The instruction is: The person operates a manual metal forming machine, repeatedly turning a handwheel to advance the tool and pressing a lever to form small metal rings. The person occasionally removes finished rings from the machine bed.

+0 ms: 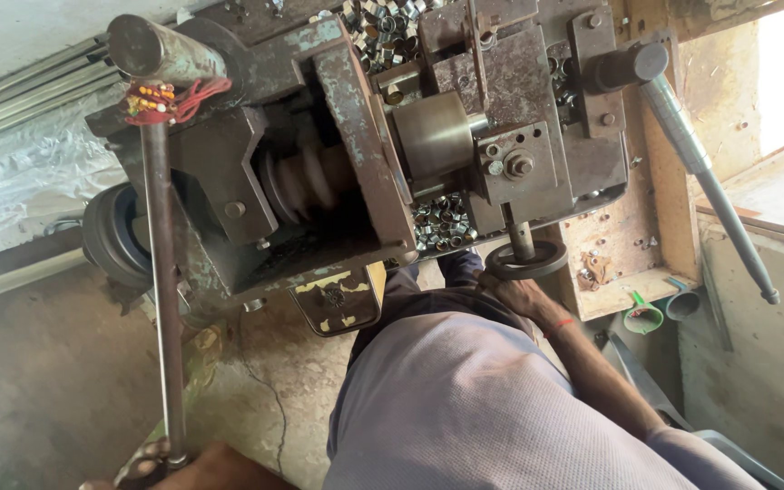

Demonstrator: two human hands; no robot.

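My right hand grips the small black handwheel under the front of an old metal machine with worn greenish paint. At the bottom left, my left hand is closed around the lower end of a long steel lever rod. The rod runs up to a thick shaft tied with red thread. A stepped pulley inside the machine looks blurred. Beside it sits a dull metal drum. My grey shirt and dark trousers fill the lower middle.
Several small metal rings lie in a heap below the drum and another heap on top. A second long handle slants down at the right. A wooden shelf, a green funnel and long bars at the left surround the machine.
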